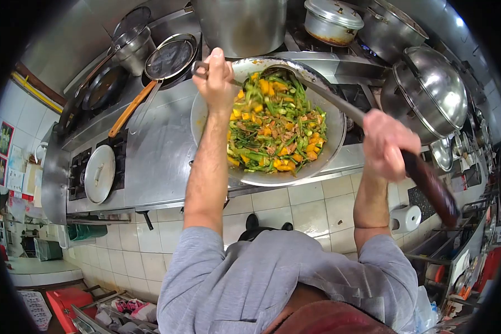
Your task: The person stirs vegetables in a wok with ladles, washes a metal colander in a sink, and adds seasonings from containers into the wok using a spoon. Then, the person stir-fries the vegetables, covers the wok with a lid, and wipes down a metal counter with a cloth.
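Note:
A wide metal wok [206,131] stands in front of me, filled with cut green vegetables, orange-yellow chunks and brownish pieces [275,131]. My right hand [391,143] is wrapped round a long ladle [334,99] near its dark brown handle. The ladle's rounded metal head rests among the food by the far rim. At the upper left of the wok, my left hand [216,78] grips a metal utensil [237,83] with a looped handle end. Its shaft reaches over the wok, and its head cannot be made out clearly among the food.
Behind the wok stands a tall stockpot [239,28]. A lidded pot [333,22] and a large domed steel pot [426,92] are at right. Leftward lie a wooden-handled strainer [132,108] and a round lid [99,173] on a burner. A paper roll [406,218] is lower right.

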Action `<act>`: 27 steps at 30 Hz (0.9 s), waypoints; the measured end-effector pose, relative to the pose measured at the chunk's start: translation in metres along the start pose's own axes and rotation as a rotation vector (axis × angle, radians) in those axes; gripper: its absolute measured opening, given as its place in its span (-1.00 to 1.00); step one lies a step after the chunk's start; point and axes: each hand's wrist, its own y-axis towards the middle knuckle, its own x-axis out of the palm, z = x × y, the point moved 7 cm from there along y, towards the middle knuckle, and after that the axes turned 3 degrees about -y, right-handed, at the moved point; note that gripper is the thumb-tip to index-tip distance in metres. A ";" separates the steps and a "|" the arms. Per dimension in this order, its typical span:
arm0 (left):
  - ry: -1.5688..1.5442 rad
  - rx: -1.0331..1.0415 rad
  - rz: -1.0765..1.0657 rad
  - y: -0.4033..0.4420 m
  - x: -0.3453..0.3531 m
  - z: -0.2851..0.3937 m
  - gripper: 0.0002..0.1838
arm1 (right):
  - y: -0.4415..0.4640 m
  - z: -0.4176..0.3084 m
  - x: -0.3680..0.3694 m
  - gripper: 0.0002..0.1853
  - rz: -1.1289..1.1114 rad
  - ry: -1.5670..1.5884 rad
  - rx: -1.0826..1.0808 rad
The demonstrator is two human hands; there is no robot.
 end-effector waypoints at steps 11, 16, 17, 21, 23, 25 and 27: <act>0.678 0.252 0.061 -0.003 -0.064 -0.037 -0.58 | -0.016 0.129 0.041 -0.88 -0.148 -0.516 -0.048; 0.579 0.062 0.285 0.001 -0.105 -0.084 -0.57 | -0.028 0.171 0.053 -0.89 -0.110 -0.455 0.177; 0.473 0.049 0.345 0.003 -0.110 -0.090 -0.59 | -0.028 0.176 0.041 -0.89 -0.041 -0.467 0.284; 0.253 -0.024 0.464 0.017 -0.129 -0.107 -0.59 | -0.028 0.200 -0.044 -0.91 0.395 -0.039 0.456; 0.270 -0.004 0.432 0.013 -0.124 -0.113 -0.60 | -0.038 0.196 -0.079 -0.92 0.480 0.111 0.417; 0.406 0.003 0.348 0.003 -0.100 -0.111 -0.62 | -0.052 0.178 -0.080 -0.91 0.460 0.153 0.399; 0.366 0.004 0.225 -0.003 -0.069 -0.106 -0.62 | -0.058 0.147 -0.060 -0.91 0.368 0.166 0.339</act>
